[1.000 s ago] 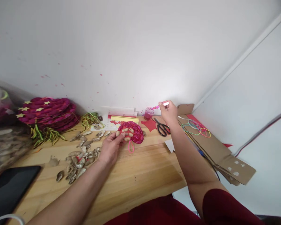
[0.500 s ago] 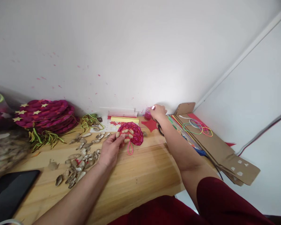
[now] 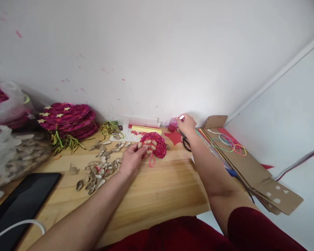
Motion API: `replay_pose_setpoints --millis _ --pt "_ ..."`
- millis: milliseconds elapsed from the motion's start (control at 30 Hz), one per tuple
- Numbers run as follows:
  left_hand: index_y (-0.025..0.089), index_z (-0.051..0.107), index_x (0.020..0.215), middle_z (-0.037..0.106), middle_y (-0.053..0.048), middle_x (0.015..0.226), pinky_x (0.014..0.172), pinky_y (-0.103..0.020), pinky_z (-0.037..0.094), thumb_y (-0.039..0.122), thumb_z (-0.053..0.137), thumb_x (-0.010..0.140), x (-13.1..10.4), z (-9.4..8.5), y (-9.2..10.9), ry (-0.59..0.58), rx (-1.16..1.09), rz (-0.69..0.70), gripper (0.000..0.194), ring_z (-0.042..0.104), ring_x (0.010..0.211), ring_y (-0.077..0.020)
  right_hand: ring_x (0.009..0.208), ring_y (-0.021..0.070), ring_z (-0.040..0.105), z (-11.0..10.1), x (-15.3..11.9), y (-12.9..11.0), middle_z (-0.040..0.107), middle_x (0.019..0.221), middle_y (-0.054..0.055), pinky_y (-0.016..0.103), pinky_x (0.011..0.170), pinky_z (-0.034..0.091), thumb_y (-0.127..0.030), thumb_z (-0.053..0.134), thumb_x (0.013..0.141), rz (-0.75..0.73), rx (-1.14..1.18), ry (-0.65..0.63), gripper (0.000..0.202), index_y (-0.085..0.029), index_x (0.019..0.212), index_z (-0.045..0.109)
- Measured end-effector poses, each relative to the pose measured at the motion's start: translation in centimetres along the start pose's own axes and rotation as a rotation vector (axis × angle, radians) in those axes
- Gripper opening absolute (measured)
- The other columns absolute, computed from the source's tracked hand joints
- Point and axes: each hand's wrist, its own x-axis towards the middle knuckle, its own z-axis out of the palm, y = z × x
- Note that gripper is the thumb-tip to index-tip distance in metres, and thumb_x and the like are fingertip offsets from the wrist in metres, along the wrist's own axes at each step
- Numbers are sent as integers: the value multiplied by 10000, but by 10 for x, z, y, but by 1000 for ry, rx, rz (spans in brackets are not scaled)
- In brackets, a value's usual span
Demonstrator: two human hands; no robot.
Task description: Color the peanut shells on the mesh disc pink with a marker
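L hand [image 3: 132, 159] grips round magenta shell-studded disc [image 3: 161, 149], L of & nearer body than clear cup w/ pink liquid [image 3: 172, 128]; R hand [image 3: 187, 124], nearer cup, pinches slim white-ended brush [image 3: 182, 118], slanting down-L cupward.

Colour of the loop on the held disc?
Pink loop; shows best in the head view, now.

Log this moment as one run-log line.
left hand: holding magenta disc | right hand: holding brush at pink cup | nearby: black tablet, shells
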Motion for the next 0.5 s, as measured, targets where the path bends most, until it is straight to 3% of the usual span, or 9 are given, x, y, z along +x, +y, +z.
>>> replay_pose_setpoints --millis 133,200,333,500 --pt "147 774 788 754 -51 795 623 -225 519 426 998 513 0 1 0 -3 12 4 451 664 688 -133 859 240 647 -15 -17 -1 728 876 64 365 833 452 -439 515 985 13 107 110 267 -209 943 642" --pt "152 780 799 767 -60 847 648 -234 539 434 998 514 0 1 -1 -12 12 8 456 682 726 -143 737 203 611 -24 -38 -7 676 763 18 325 733 453 -476 570 958 -25 384 224 269 -220 885 612" --pt "157 788 804 758 -54 836 695 -262 561 474 989 553 -1 -1 -4 -25 48 47 451 687 741 -157 582 138 520 -32 -96 -32 600 660 -48 274 586 410 -511 646 937 -214 730 76 291 -236 859 595" --pt "163 800 856 753 -35 825 710 -265 538 504 956 628 -3 -3 -5 -64 109 97 439 655 702 -142 660 137 599 -28 -148 -57 679 779 -14 273 626 474 -381 653 979 -418 745 60 169 -226 913 635"
